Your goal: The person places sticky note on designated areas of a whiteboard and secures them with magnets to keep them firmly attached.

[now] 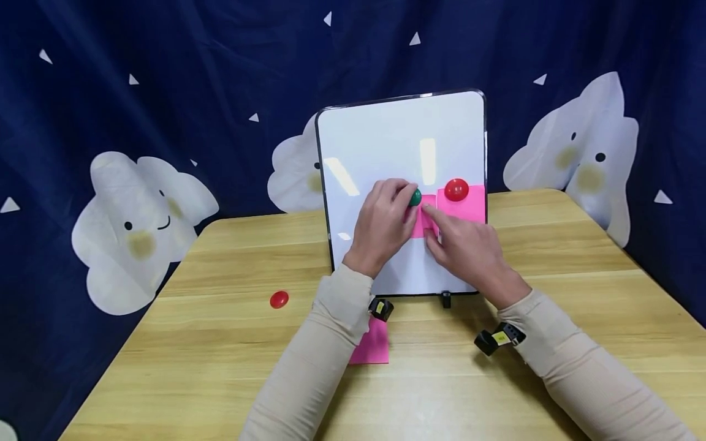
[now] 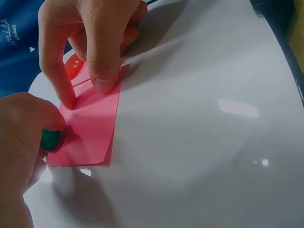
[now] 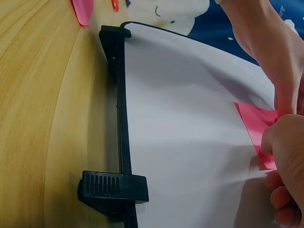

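Note:
A whiteboard (image 1: 380, 141) with a black frame stands upright on the table. My left hand (image 1: 382, 220) pinches a round green magnet (image 1: 416, 197) at the top edge of a pink sticky note (image 2: 92, 135) on the board. Close beside it, my right hand (image 1: 469, 248) rests its index fingertip and thumb against the same note, toward its right side. Another pink sticky note (image 1: 473, 211) lies to the right on the board, under a round red magnet (image 1: 456, 190). The left fingers partly hide the green magnet.
On the wooden table (image 1: 220, 343), a second red magnet (image 1: 279, 299) lies left of the board. One more pink note (image 1: 375, 344) lies in front, partly behind my left sleeve. Black stand feet (image 3: 114, 187) hold the board's lower edge. A dark blue curtain (image 1: 220, 61) hangs behind.

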Tool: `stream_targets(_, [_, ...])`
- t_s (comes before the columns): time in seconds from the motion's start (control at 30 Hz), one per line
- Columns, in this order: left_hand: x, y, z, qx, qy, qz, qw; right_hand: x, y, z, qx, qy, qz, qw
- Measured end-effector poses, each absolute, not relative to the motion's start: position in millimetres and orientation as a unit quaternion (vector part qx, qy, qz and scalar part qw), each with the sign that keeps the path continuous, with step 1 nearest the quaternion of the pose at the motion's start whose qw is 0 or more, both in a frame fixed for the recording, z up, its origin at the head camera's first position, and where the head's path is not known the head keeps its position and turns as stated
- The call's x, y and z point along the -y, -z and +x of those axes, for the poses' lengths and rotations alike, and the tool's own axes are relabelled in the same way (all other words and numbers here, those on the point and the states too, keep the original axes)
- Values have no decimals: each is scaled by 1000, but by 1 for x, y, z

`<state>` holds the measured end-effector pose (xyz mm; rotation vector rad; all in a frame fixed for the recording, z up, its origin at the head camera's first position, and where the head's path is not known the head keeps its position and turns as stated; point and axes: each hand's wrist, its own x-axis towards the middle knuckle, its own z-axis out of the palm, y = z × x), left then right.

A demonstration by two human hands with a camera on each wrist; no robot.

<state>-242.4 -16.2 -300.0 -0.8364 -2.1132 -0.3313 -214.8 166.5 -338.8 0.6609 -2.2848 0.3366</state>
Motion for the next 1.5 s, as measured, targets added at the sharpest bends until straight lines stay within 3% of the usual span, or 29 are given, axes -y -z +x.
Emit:
stream_targets(0.67, [13,292,-244,852,48,-313,416,-165,337,-216,893,-130,253,348])
stream_targets(1.5, [12,295,-242,856,70,-321,400,-166,339,-213,888,-133,253,360])
